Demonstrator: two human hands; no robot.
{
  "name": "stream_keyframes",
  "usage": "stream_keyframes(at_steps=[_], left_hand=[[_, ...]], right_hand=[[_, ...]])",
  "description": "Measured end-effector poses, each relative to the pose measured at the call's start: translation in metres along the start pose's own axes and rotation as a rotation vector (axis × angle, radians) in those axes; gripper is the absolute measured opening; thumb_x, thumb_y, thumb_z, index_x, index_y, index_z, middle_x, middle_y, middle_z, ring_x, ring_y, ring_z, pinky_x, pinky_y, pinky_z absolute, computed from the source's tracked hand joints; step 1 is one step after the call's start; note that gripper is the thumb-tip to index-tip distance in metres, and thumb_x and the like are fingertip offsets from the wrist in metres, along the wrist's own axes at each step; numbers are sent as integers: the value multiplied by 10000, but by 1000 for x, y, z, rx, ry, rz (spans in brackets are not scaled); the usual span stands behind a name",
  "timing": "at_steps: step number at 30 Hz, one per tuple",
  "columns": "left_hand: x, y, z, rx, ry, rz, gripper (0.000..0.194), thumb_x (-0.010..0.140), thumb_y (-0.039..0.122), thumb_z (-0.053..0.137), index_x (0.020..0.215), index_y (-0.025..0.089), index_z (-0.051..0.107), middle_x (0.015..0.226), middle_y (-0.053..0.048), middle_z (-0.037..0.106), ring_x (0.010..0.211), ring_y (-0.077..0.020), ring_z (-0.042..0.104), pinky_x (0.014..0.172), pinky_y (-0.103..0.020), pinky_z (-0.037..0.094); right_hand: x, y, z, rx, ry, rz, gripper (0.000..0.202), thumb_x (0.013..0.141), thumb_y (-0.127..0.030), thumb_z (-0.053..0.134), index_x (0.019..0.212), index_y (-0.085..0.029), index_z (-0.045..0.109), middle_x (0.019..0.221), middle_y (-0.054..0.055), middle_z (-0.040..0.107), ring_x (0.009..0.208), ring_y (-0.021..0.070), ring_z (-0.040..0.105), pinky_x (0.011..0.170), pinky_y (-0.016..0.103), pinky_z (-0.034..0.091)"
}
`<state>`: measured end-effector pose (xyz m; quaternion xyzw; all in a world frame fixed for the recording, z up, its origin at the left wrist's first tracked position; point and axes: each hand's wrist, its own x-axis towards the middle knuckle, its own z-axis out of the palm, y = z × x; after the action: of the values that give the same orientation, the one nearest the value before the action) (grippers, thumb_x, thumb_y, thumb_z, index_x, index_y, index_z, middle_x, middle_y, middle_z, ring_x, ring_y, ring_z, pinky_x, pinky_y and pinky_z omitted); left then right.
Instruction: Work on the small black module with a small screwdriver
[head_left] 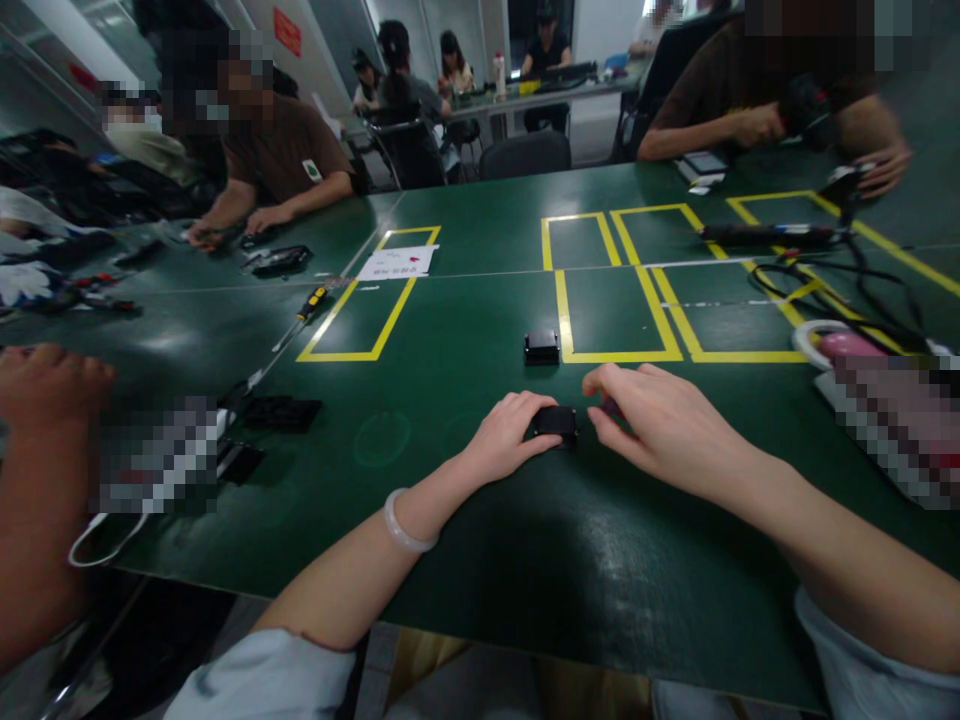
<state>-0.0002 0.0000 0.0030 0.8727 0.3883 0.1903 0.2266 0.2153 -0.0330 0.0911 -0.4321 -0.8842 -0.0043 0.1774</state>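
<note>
A small black box-shaped part [557,426] rests on the green table, its right end showing. My left hand [512,437] is closed around its left end, thumb on the near side and fingers on the far side. Just right of the part is my right hand [651,412], apart from it. Its fingers are curled, with a gap between thumb and index fingertip; nothing held is visible there. A second black part [541,347], similar in size, sits beyond my left hand, beside a yellow tape corner.
Yellow tape outlines [621,357] mark the green table [480,560]. To the left are a screwdriver [311,303], black pieces [281,412] and a co-worker's arm [41,450]. A paper label [397,262] lies farther back. Black cables [862,275] and a pouch [892,420] are right.
</note>
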Motion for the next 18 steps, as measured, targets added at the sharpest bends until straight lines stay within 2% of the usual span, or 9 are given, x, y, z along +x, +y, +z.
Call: stream_keyframes(at_steps=[3,6,14,18], left_hand=[[0,0,0,-3,0,-2,371,894,430,559,1190,212,504,1116,-65,579,1022,-241,513,907,-380,419],[0,0,0,-4,1,-2,370,896,433,555,1186,210,505,1119,-66,577,1024,-240,513,901,-378,421],[0,1,-1,3,-5,-5,364,899,437,547,1181,211,506,1116,-69,575,1023,-244,513,903,-384,422],[0,1,-1,-2,2,4,359,899,434,550,1176,210,507,1106,-64,578,1019,-238,514,901,-376,422]], right_hand=[[1,0,-1,-10,-10,-1,106,915,-298,447,915,-199,484,738,13,603,673,165,552,624,271,342],[1,0,-1,-18,-7,-4,89,920,-264,433,887,-199,485,688,3,590,635,158,538,597,265,326],[0,0,-2,6,-20,0,94,885,-227,447,966,-190,478,751,11,600,670,162,542,625,270,345],[1,-1,-3,11,-34,-3,99,916,-287,438,933,-197,476,747,12,607,678,166,553,628,272,344]])
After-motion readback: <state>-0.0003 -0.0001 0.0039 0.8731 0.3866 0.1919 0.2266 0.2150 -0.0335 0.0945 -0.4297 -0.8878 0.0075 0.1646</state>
